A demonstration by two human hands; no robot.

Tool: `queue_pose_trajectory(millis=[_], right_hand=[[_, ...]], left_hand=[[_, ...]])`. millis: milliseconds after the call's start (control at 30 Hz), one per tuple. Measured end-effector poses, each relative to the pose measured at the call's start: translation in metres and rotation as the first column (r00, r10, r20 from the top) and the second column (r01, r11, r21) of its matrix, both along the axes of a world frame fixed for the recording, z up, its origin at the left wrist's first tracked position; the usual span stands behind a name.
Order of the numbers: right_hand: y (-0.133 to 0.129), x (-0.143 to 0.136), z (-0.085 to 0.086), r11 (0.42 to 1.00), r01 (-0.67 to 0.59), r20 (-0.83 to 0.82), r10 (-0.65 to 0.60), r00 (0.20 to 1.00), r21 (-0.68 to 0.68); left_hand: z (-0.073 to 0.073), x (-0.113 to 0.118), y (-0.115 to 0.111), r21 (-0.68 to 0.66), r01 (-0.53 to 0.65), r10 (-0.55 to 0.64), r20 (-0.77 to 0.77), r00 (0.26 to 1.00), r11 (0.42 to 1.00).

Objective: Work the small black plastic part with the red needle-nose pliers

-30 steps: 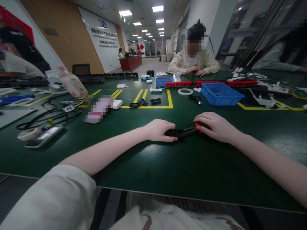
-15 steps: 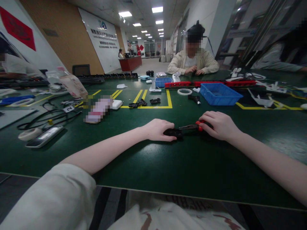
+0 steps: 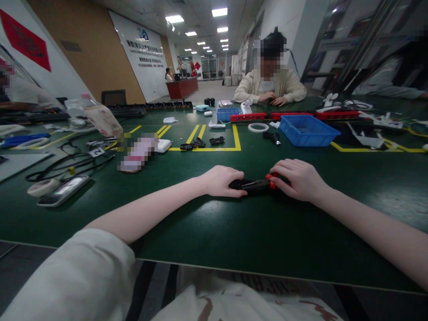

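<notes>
My left hand [image 3: 223,181] is closed around a small black part [image 3: 236,184], low over the green table. Its fine shape is hidden by the fingers. My right hand [image 3: 297,179] grips the red handles of needle-nose pliers [image 3: 257,184]. The pliers' dark jaws point left and reach to the black part, overlapping it; whether they pinch it I cannot tell. Beyond my hands, several small black clip-like pieces [image 3: 197,143] lie near the yellow tape lines, and another black piece [image 3: 217,140] sits just right of them.
A blue bin [image 3: 308,130] stands behind my right hand, with a white ring [image 3: 258,128] and a black tool [image 3: 272,138] beside it. At left are a phone [image 3: 138,154], black cables [image 3: 72,162] and a handheld device [image 3: 65,191]. A co-worker [image 3: 270,87] sits opposite.
My right hand has moved left and slightly down with the pliers, bringing their jaws over the black part. My left hand has stayed nearly still.
</notes>
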State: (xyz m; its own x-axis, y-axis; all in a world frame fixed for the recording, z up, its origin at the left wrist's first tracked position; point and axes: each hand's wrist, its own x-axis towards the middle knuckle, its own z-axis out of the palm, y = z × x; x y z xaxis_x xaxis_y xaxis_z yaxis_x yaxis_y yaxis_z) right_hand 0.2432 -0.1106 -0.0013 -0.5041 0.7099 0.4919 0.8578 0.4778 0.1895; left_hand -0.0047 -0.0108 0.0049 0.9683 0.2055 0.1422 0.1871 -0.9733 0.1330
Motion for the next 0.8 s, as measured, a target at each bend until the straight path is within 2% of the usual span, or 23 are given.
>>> queue_pose_trajectory(millis=[433, 633, 800], right_hand=[[0.0003, 0.0027, 0.0013, 1.0, -0.018, -0.005, 0.018, 1.0, 0.02], [0.0005, 0.002, 0.0017, 0.999, 0.005, -0.011, -0.006, 1.0, -0.051], [0.0021, 0.0043, 0.0026, 0.998, 0.011, -0.003, -0.011, 1.0, -0.061]], left_hand=[[0.0018, 0.0002, -0.0017, 0.0, 0.0, 0.0, -0.011, 1.0, 1.0], [0.0005, -0.0002, -0.0006, -0.011, 0.003, -0.003, -0.001, 1.0, 1.0], [0.0023, 0.0008, -0.0014, -0.008, -0.007, 0.007, -0.016, 1.0, 1.0]])
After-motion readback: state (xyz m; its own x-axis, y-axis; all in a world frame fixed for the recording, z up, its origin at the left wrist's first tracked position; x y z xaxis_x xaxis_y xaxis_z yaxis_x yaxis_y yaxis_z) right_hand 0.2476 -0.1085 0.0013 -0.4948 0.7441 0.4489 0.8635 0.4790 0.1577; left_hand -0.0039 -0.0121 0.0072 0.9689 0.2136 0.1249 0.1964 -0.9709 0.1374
